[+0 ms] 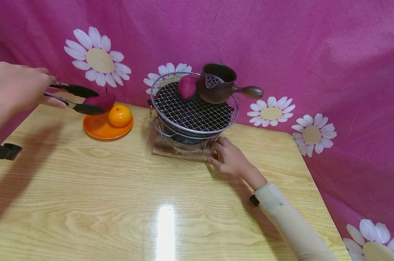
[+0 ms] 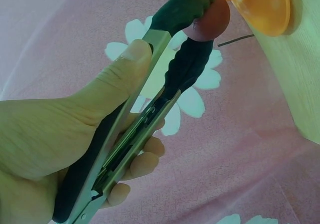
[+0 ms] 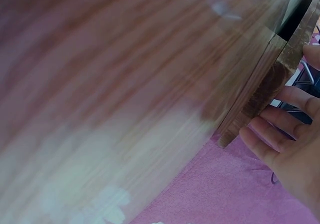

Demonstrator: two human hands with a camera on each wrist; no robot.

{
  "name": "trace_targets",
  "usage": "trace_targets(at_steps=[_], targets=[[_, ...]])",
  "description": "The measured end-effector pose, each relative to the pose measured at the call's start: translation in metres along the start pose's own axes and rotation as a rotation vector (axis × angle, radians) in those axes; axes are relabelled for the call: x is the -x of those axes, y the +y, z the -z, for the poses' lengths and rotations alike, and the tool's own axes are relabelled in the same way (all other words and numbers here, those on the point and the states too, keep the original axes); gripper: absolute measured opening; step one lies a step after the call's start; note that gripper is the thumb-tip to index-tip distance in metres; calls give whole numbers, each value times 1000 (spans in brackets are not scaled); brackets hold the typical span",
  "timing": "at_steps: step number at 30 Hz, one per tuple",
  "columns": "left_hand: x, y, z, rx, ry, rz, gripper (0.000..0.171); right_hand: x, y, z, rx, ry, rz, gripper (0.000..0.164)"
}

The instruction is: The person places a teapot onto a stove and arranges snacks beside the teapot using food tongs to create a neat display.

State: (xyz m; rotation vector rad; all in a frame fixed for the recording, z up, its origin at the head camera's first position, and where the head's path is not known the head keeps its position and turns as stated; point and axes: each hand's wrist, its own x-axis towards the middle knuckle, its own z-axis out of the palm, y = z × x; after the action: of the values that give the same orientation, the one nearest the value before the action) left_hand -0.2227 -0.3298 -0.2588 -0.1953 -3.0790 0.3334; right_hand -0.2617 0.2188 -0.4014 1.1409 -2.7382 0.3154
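My left hand (image 1: 22, 87) grips a pair of kitchen tongs (image 2: 112, 149) with black scalloped tips. Between those tips is a purple sweet potato (image 1: 107, 100), over the back of an orange plate (image 1: 100, 132). A mandarin (image 1: 120, 116) sits on that plate. At the right end of a wooden board (image 1: 178, 154), my right hand (image 1: 231, 156) holds the edge, thumb at the front and fingers (image 3: 265, 140) against the end. A round tabletop grill (image 1: 197, 125) with a wire mesh stands on this board.
On the mesh lie another purple sweet potato (image 1: 187, 87) and a dark brown side-handled teapot (image 1: 214, 92), its handle jutting right past the rim. The light wood table (image 1: 102, 203) meets a magenta cloth (image 1: 232, 29) with white daisies behind it.
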Motion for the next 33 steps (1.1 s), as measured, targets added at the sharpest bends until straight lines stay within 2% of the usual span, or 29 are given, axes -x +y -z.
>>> trace_targets(at_steps=[12, 20, 26, 33], targets=[[2, -2, -1, 13, -15, -8, 60, 0, 0, -1, 19, -17, 10, 32], [1, -2, 0, 18, -24, -7, 62, 0, 0, -1, 64, 2, 6, 33], [4, 5, 5, -5, -13, 3, 54, 1, -1, -1, 58, 8, 0, 31], [6, 9, 11, -5, -21, 12, 58, 1, 0, -3, 48, 24, 9, 29]])
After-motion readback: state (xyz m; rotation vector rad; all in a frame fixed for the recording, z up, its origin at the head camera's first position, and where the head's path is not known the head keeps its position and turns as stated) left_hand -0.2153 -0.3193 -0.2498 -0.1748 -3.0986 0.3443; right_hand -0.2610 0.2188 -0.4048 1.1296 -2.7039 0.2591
